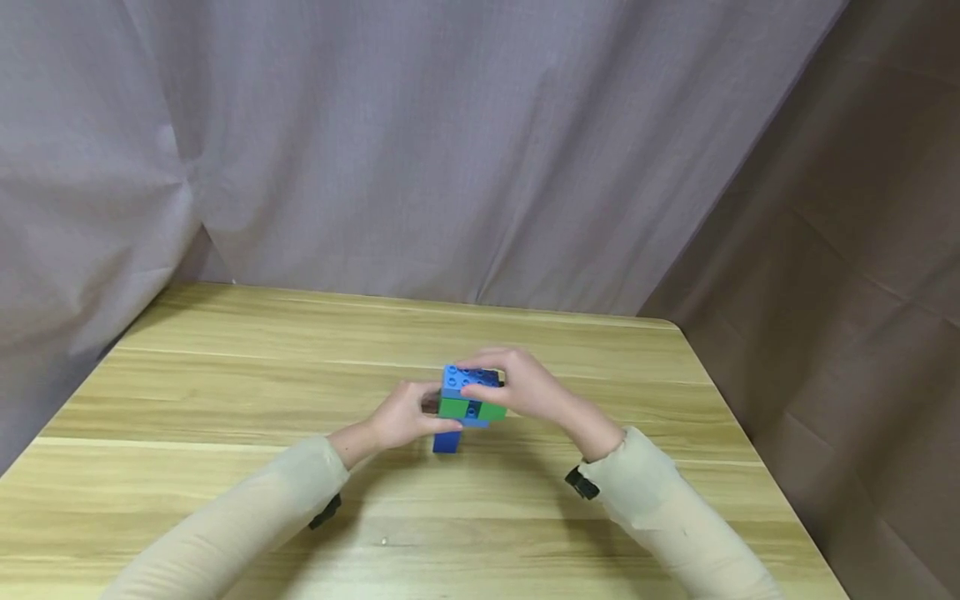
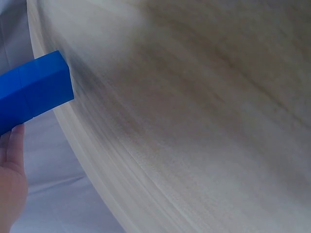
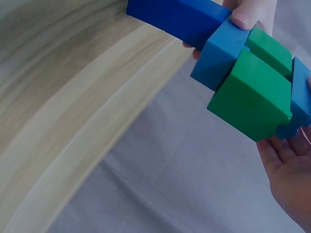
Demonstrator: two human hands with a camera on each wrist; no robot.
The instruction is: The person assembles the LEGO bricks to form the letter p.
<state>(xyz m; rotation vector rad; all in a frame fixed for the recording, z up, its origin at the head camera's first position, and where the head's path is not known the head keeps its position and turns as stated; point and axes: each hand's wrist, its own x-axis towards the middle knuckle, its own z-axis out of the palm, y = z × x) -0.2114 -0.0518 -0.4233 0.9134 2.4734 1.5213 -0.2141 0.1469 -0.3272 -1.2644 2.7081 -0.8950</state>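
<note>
A stack of large toy building bricks (image 1: 453, 408) is held up over the table between both hands. On top lies a studded light blue brick (image 1: 452, 382), with two green bricks (image 3: 250, 94) side by side under it. Below these are another light blue brick (image 3: 217, 56) and a long dark blue piece (image 2: 41, 85) at the bottom. My left hand (image 1: 405, 414) grips the stack's lower part from the left, its thumb along the near side. From the right, my right hand (image 1: 525, 387) holds the top blue brick between thumb and fingers, covering part of its studs.
The wood-grain table (image 1: 225, 400) extends around the hands. Grey cloth (image 1: 420, 150) hangs behind its far edge, and a brownish cloth (image 1: 847, 275) hangs along the right. Black wrist devices (image 1: 582, 483) show beneath the light sleeves.
</note>
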